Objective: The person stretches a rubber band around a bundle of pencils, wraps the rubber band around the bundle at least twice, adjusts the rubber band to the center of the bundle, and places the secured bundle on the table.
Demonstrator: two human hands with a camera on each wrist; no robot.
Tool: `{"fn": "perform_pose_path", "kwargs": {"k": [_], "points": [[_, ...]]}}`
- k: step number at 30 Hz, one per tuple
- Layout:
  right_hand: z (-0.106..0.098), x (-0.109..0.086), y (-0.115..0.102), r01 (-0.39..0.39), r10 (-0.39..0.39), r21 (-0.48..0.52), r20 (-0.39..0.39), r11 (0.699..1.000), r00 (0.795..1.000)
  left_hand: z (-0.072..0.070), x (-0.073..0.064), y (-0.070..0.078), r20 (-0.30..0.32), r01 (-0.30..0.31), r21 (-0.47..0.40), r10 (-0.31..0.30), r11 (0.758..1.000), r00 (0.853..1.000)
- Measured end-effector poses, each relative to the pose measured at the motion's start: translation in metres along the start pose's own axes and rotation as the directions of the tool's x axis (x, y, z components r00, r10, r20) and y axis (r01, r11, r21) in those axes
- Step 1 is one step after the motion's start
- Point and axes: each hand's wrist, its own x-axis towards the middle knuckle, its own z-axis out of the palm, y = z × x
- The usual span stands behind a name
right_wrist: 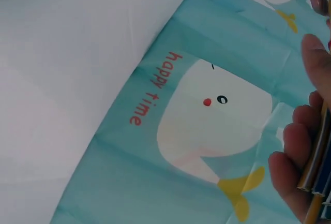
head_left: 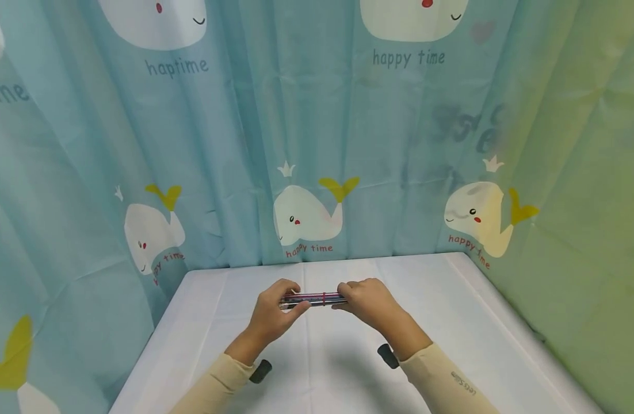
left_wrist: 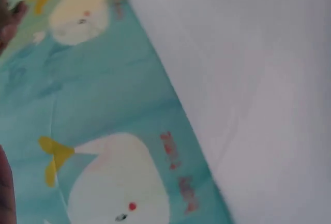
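A bundle of pencils (head_left: 313, 299) lies sideways between my two hands, above the white table in the head view. A thin red band (head_left: 324, 299) goes round it, right of the middle. My left hand (head_left: 273, 309) grips the left end, thumb along the near side. At the other end, my right hand (head_left: 371, 302) holds the bundle, its fingers covering that tip. In the right wrist view the pencil ends (right_wrist: 321, 182) show beside the curled fingers (right_wrist: 297, 141). Only a sliver of hand (left_wrist: 6, 188) shows at the left wrist view's edge.
The white tabletop (head_left: 317, 356) spreads under both arms. Behind it and at both sides hangs a blue-green curtain (head_left: 317, 132) printed with whales. A dark wrist-worn piece (head_left: 260, 371) sits by the left cuff, and another dark piece (head_left: 388, 356) by the right.
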Motion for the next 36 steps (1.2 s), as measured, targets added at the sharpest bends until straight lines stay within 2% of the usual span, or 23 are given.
{"fn": "perform_pose_path", "kwargs": {"k": [2,4,5,7,8,9,10,12,14,15,16,17,19,22,24,26,27,29,32,34,36], "points": [[0.000,-0.002,0.000,-0.006,0.008,0.054,-0.027,0.999,1.000,0.005,-0.001,0.001,-0.057,0.056,-0.099,-0.061,0.993,0.997],[0.000,-0.003,0.001,-0.039,0.049,0.169,-0.058,0.985,0.997,0.008,0.000,0.003,-0.103,0.059,-0.171,-0.078,0.983,0.992],[-0.001,-0.004,0.001,-0.061,0.082,0.249,-0.076,0.967,0.994,0.009,0.001,0.005,-0.127,0.045,-0.194,-0.070,0.980,0.989],[-0.001,-0.005,0.001,-0.123,0.188,0.424,-0.117,0.897,0.975,0.009,0.004,0.011,-0.181,-0.003,-0.228,-0.039,0.974,0.983],[-0.001,-0.005,0.001,-0.165,0.267,0.512,-0.132,0.843,0.955,0.008,0.006,0.015,-0.204,-0.027,-0.250,-0.025,0.968,0.979],[-0.001,-0.005,0.000,-0.208,0.354,0.605,-0.132,0.769,0.926,0.007,0.008,0.020,-0.226,-0.045,-0.267,-0.018,0.963,0.974],[0.000,-0.005,-0.001,-0.242,0.442,0.693,-0.123,0.679,0.888,0.006,0.011,0.025,-0.245,-0.057,-0.277,-0.013,0.959,0.969],[0.001,-0.004,-0.003,-0.278,0.604,0.830,-0.085,0.483,0.793,0.004,0.014,0.033,-0.266,-0.068,-0.277,-0.009,0.958,0.964],[0.001,-0.002,-0.006,-0.253,0.713,0.923,-0.032,0.289,0.700,0.004,0.016,0.040,-0.268,-0.061,-0.247,-0.007,0.967,0.964],[0.001,-0.001,-0.007,-0.227,0.743,0.951,-0.006,0.212,0.669,0.005,0.017,0.041,-0.269,-0.061,-0.225,-0.002,0.972,0.963],[0.001,0.000,-0.007,-0.201,0.760,0.966,0.010,0.160,0.650,0.006,0.017,0.043,-0.269,-0.062,-0.205,0.005,0.977,0.963],[0.001,0.001,-0.008,-0.178,0.767,0.976,0.019,0.125,0.642,0.007,0.017,0.044,-0.269,-0.064,-0.189,0.012,0.980,0.963],[0.002,0.001,-0.008,-0.150,0.767,0.986,0.037,0.079,0.641,0.008,0.016,0.045,-0.267,-0.070,-0.174,0.021,0.982,0.963],[0.003,-0.001,-0.008,-0.144,0.751,0.988,0.051,0.059,0.659,0.009,0.015,0.043,-0.276,-0.104,-0.190,0.048,0.976,0.960],[0.003,-0.001,-0.010,-0.164,0.738,0.984,0.063,0.065,0.672,0.009,0.014,0.042,-0.279,-0.119,-0.191,0.062,0.974,0.958],[0.007,-0.002,-0.011,-0.211,0.721,0.973,0.083,0.090,0.688,0.014,0.010,0.031,-0.269,-0.119,-0.181,0.067,0.976,0.961],[0.009,-0.003,-0.012,-0.262,0.711,0.958,0.107,0.112,0.695,0.017,0.008,0.024,-0.253,-0.107,-0.166,0.062,0.980,0.965],[0.018,-0.007,-0.013,-0.383,0.681,0.906,0.168,0.177,0.713,0.023,0.001,0.010,-0.192,-0.056,-0.133,0.029,0.990,0.981],[0.038,-0.019,-0.013,-0.562,0.591,0.778,0.320,0.282,0.740,0.032,-0.013,-0.013,-0.050,0.034,-0.055,-0.037,0.998,0.998],[0.051,-0.029,-0.012,-0.615,0.503,0.695,0.406,0.373,0.763,0.034,-0.021,-0.022,0.062,0.079,0.000,-0.079,0.997,0.995],[0.061,-0.037,-0.011,-0.613,0.415,0.645,0.455,0.457,0.788,0.037,-0.029,-0.030,0.166,0.098,0.047,-0.105,0.994,0.981]]}}
